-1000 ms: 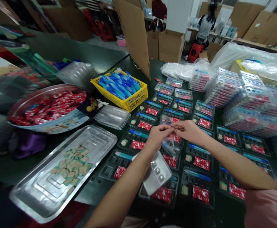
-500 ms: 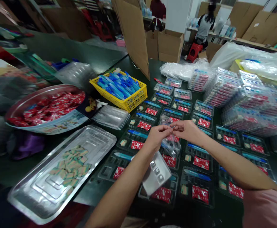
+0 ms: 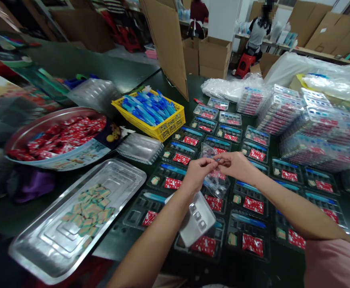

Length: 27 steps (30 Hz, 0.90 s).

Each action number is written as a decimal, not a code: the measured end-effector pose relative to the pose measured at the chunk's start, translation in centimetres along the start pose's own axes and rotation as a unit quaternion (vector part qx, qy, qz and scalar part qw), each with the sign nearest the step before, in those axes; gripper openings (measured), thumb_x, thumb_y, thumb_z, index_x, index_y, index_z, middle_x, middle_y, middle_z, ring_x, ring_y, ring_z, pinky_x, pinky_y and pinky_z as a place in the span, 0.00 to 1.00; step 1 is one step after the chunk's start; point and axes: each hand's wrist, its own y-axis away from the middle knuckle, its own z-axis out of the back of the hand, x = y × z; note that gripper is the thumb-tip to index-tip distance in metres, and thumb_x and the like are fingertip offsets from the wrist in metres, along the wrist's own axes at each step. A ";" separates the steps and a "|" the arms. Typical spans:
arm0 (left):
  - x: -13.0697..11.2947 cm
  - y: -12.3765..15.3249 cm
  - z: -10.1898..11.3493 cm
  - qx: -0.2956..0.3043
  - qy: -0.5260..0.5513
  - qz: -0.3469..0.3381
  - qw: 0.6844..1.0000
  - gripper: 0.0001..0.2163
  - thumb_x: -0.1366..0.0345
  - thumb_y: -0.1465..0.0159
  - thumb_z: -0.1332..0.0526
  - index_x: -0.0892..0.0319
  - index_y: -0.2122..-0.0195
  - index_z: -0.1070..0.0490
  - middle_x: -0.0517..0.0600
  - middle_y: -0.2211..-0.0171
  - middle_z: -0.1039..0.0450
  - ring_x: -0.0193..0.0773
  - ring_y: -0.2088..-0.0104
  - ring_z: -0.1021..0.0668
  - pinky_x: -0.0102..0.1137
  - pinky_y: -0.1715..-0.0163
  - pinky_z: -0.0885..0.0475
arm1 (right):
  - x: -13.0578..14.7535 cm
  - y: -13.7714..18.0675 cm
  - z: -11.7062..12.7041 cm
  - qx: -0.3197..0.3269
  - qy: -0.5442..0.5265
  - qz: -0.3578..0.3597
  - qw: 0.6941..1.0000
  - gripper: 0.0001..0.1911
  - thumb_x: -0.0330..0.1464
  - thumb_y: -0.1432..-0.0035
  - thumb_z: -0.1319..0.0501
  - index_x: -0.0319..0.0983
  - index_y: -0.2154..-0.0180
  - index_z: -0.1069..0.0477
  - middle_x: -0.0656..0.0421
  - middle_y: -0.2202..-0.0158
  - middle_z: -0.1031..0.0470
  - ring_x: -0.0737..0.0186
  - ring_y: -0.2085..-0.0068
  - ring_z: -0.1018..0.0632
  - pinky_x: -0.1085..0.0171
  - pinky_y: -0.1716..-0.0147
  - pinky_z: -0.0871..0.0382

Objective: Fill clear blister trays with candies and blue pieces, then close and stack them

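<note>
My left hand [image 3: 199,173] and my right hand [image 3: 234,165] meet over the middle of the table, fingertips pinched together. Between them a clear plastic bag [image 3: 218,185] hangs down, gripped at its upper part; small pieces inside it are too blurred to name. Under my left forearm lies a white plastic tray [image 3: 197,220] with small square shapes on it. It rests over black compartment trays [image 3: 249,232], which hold blue pens [image 3: 248,221], red patterned packets [image 3: 253,245] and small striped blocks [image 3: 232,239].
A metal tray [image 3: 50,244] of striped blocks, a tub [image 3: 69,160] of red packets and a yellow basket [image 3: 170,127] of blue pens stand left. Stacked filled trays [image 3: 283,110] rise at right. A cardboard sheet [image 3: 170,52] stands behind; people sit farther back.
Both hands stay almost in place with the bag between them. The bag's lower part has shifted slightly, and the whole view has moved a little.
</note>
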 end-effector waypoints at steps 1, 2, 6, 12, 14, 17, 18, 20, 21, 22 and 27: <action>0.0 0.0 0.0 -0.002 -0.006 -0.003 1.000 0.09 0.61 0.52 0.28 0.61 0.77 0.22 0.47 0.78 0.26 0.31 0.76 0.30 0.26 0.73 0.36 | -0.1 0.0 0.0 0.001 -0.002 0.002 1.000 0.21 0.28 0.52 0.40 0.36 0.55 0.22 0.61 0.71 0.21 0.65 0.70 0.21 0.68 0.68 0.28; 0.0 0.0 0.0 -0.002 -0.014 -0.007 1.000 0.09 0.61 0.52 0.28 0.61 0.77 0.22 0.47 0.78 0.27 0.31 0.76 0.30 0.26 0.73 0.37 | -0.1 0.0 0.0 0.002 -0.004 0.002 1.000 0.21 0.27 0.52 0.41 0.36 0.54 0.22 0.61 0.72 0.21 0.65 0.70 0.21 0.68 0.68 0.28; -0.2 0.2 -0.2 0.003 -0.036 -0.022 0.999 0.08 0.61 0.51 0.29 0.61 0.77 0.22 0.46 0.78 0.27 0.31 0.76 0.30 0.26 0.73 0.37 | -0.1 0.2 0.2 -0.001 -0.010 0.000 1.000 0.21 0.27 0.52 0.41 0.36 0.54 0.22 0.61 0.71 0.21 0.66 0.69 0.21 0.68 0.68 0.27; -0.5 0.3 -0.5 0.006 -0.063 -0.037 0.997 0.06 0.63 0.48 0.32 0.60 0.77 0.23 0.46 0.78 0.26 0.32 0.75 0.29 0.27 0.72 0.36 | -0.2 0.4 0.3 0.006 -0.026 -0.003 1.000 0.21 0.28 0.51 0.41 0.35 0.53 0.23 0.61 0.71 0.21 0.66 0.70 0.22 0.68 0.68 0.28; -0.5 0.4 -0.5 0.004 -0.084 -0.040 0.996 0.07 0.62 0.48 0.33 0.60 0.77 0.23 0.47 0.78 0.26 0.32 0.75 0.29 0.27 0.72 0.36 | -0.4 0.4 0.3 0.002 -0.016 -0.003 1.000 0.21 0.28 0.51 0.41 0.35 0.53 0.23 0.62 0.72 0.22 0.66 0.71 0.22 0.68 0.69 0.28; -0.5 0.5 -0.7 -0.006 -0.121 -0.048 0.991 0.06 0.63 0.48 0.34 0.60 0.76 0.23 0.47 0.77 0.26 0.33 0.74 0.28 0.27 0.71 0.35 | -0.6 0.4 0.3 -0.008 0.003 0.010 1.000 0.21 0.27 0.51 0.42 0.35 0.54 0.23 0.62 0.73 0.22 0.66 0.72 0.23 0.68 0.70 0.30; -0.5 0.5 -0.8 -0.012 -0.136 -0.054 0.989 0.06 0.63 0.48 0.34 0.60 0.75 0.23 0.47 0.77 0.26 0.33 0.74 0.28 0.27 0.71 0.35 | -0.5 0.5 0.2 -0.015 0.014 0.016 1.000 0.21 0.27 0.51 0.42 0.36 0.54 0.24 0.62 0.73 0.22 0.66 0.73 0.24 0.68 0.70 0.30; -0.5 0.5 -1.1 -0.029 -0.166 -0.069 0.983 0.06 0.63 0.48 0.35 0.61 0.76 0.24 0.46 0.78 0.28 0.32 0.76 0.30 0.27 0.72 0.36 | -0.2 0.5 -0.1 -0.043 0.051 0.033 0.997 0.20 0.25 0.52 0.43 0.37 0.55 0.24 0.62 0.73 0.22 0.67 0.73 0.25 0.68 0.70 0.31; -0.6 0.5 -1.2 -0.040 -0.177 -0.077 0.980 0.06 0.64 0.48 0.36 0.61 0.77 0.25 0.45 0.79 0.29 0.31 0.76 0.31 0.27 0.73 0.37 | 0.0 0.5 -0.3 -0.064 0.075 0.046 0.994 0.20 0.24 0.52 0.43 0.37 0.56 0.24 0.62 0.73 0.22 0.67 0.73 0.25 0.68 0.69 0.31; -0.7 0.5 -1.4 -0.052 -0.181 -0.084 0.978 0.06 0.64 0.49 0.36 0.61 0.78 0.25 0.44 0.80 0.30 0.31 0.77 0.32 0.27 0.74 0.38 | 0.3 0.4 -0.5 -0.087 0.098 0.061 0.989 0.19 0.24 0.51 0.44 0.37 0.57 0.25 0.62 0.72 0.22 0.67 0.72 0.25 0.67 0.68 0.32; -1.7 0.6 -1.7 -0.113 -0.068 -0.072 0.989 0.05 0.65 0.52 0.35 0.61 0.77 0.26 0.43 0.81 0.33 0.28 0.78 0.35 0.25 0.76 0.41 | 1.0 -1.4 0.9 -0.206 0.156 0.108 0.960 0.15 0.24 0.51 0.44 0.38 0.61 0.26 0.62 0.73 0.25 0.66 0.73 0.26 0.67 0.68 0.33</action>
